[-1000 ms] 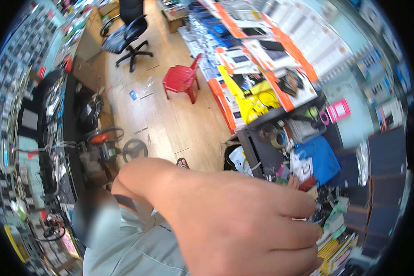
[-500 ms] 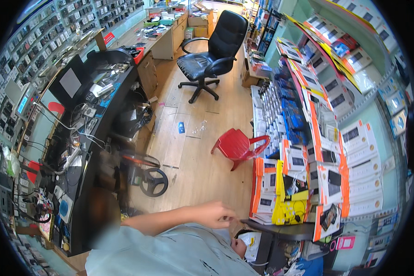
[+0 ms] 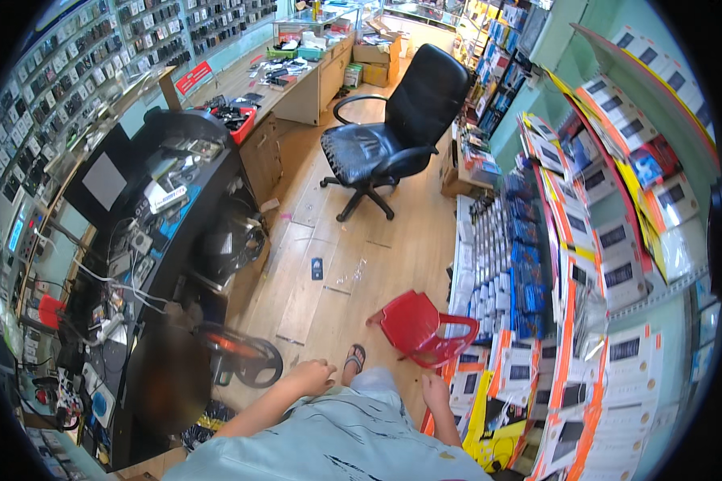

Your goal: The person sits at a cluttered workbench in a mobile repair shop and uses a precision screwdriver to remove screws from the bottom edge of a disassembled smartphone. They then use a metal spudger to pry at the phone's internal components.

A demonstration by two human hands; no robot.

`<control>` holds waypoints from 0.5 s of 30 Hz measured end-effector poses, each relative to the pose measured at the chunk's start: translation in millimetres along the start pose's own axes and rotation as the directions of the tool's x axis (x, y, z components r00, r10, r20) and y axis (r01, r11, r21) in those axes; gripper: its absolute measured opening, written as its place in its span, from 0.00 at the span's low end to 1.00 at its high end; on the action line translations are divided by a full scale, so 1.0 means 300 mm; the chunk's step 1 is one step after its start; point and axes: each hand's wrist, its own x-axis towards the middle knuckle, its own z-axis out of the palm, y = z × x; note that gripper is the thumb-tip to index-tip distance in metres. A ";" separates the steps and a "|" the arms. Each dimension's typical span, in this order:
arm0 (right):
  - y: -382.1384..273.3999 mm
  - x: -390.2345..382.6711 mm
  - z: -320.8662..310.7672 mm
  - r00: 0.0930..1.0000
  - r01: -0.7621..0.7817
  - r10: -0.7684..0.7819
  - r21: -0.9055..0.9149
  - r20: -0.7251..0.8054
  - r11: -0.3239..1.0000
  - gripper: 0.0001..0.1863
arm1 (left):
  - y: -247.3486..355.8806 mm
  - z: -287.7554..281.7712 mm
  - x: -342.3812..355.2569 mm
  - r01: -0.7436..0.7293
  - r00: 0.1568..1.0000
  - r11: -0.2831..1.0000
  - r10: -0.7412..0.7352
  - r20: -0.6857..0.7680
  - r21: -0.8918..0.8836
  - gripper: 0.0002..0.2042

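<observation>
Hands, bare, 2, apart, before a pale blue-green shirt [image 3: 353, 425] with dark streaks. Left hand [image 3: 314, 378]: fingers loosely curled, nothing visible in them; whether the tips press the palm, cannot tell. Nearest item: black ring-shaped steering wheel [image 3: 258, 362], to its left, apart. Right hand [image 3: 436, 393]: rounded, fingers mostly hidden; spread or pressed together, cannot tell. Nearest items: red plastic chair [image 3: 413, 329], just above it in view, and flat white-and-orange boxes [image 3: 467, 382], just beside. Foot in dark sandal [image 3: 353, 363]: on pale wooden floor [image 3: 309, 309], between the hands. Change since 0.5 s ago: left hand lies further left of the chair; right hand now shows near the chair; foot enters view. Judgement: both hands appear between contacts, no hold visible.
</observation>
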 end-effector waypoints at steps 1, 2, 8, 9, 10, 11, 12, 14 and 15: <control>-0.048 0.158 -0.005 0.996 0.093 -0.093 -0.017 0.013 0.996 0.17 | -0.030 -0.059 0.049 0.041 0.998 0.998 -0.043 -0.050 -0.052 0.22; -0.143 0.318 -0.019 0.985 0.174 -0.174 0.049 -0.007 0.984 0.18 | -0.058 -0.131 0.087 0.086 0.991 0.991 -0.096 -0.098 -0.103 0.23; -0.707 1.059 -0.114 0.815 0.552 -0.554 0.067 0.169 0.831 0.13 | -0.248 -0.418 0.214 0.298 0.889 0.876 -0.399 -0.225 -0.380 0.25; -0.800 1.160 -0.126 0.794 0.575 -0.576 0.069 0.195 0.815 0.13 | -0.306 -0.435 0.240 0.351 0.879 0.865 -0.436 -0.192 -0.359 0.25; -0.875 1.254 -0.126 0.773 0.596 -0.595 0.072 0.220 0.800 0.13 | -0.368 -0.451 0.272 0.401 0.868 0.853 -0.471 -0.158 -0.335 0.26; -0.919 1.339 -0.112 0.784 0.576 -0.576 0.077 0.230 0.814 0.14 | -0.419 -0.473 0.305 0.449 0.856 0.837 -0.503 -0.118 -0.313 0.26; -0.951 1.428 -0.100 0.797 0.553 -0.555 0.082 0.239 0.829 0.16 | -0.467 -0.515 0.343 0.490 0.842 0.813 -0.535 -0.068 -0.315 0.26; -0.988 1.572 -0.061 0.830 0.480 -0.469 0.041 0.300 0.876 0.19 | -0.601 -0.551 0.432 0.506 0.829 0.772 -0.559 -0.030 -0.385 0.26; -0.995 1.630 -0.036 0.852 0.431 -0.403 -0.009 0.334 0.902 0.21 | -0.684 -0.592 0.488 0.504 0.828 0.760 -0.560 -0.021 -0.411 0.25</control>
